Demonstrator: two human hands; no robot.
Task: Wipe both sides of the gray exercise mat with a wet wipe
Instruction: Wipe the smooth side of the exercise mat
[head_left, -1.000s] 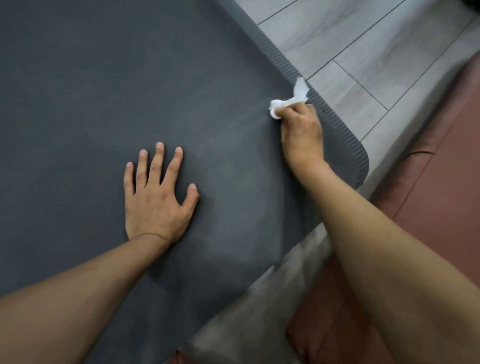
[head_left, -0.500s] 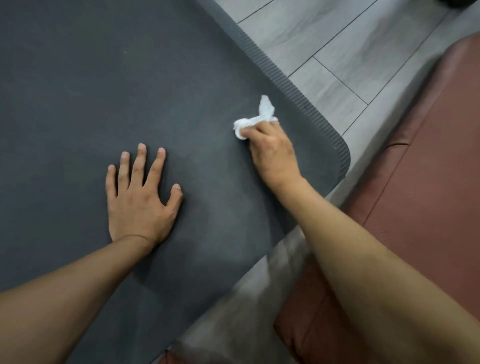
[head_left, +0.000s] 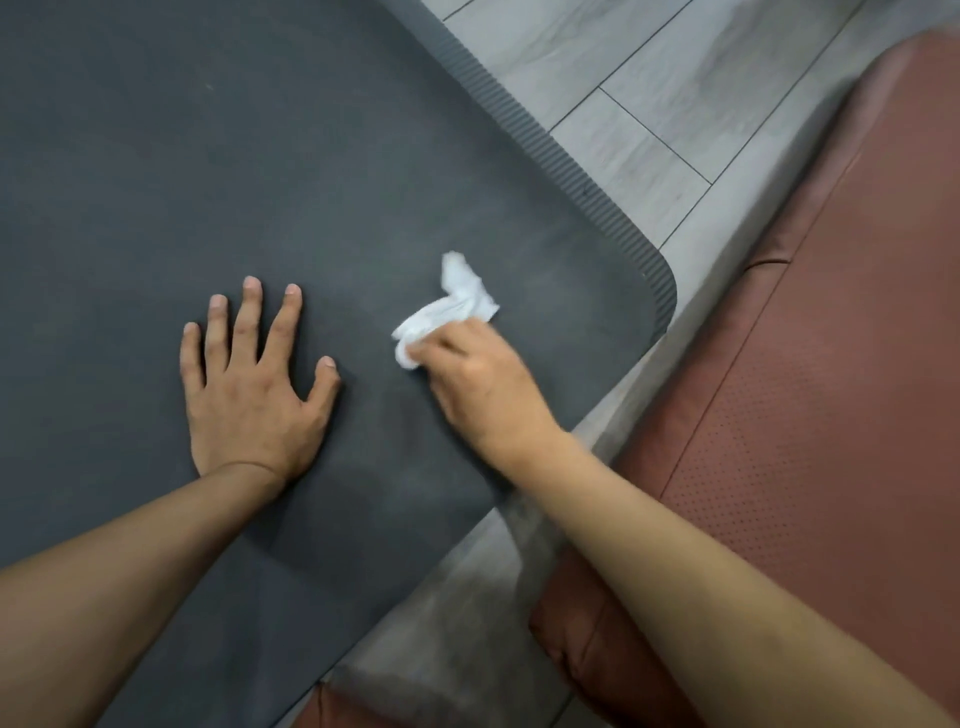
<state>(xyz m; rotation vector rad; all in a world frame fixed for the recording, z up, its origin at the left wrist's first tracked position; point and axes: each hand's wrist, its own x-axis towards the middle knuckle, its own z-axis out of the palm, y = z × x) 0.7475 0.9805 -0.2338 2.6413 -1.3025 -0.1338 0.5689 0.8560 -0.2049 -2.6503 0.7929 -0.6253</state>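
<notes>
right hand (head_left: 478, 374): grips wet wipe (head_left: 447, 312), nearer the mat corner
left hand (head_left: 249, 384): open, flat on gray exercise mat (head_left: 260, 156)
unwiped mat: lies far-left

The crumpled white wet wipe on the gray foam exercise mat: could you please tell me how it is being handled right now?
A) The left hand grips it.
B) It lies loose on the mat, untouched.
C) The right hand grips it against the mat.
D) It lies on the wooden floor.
C: the right hand is closed on the crumpled white wet wipe atop the gray foam exercise mat, while the left hand lies flat and empty.
</notes>
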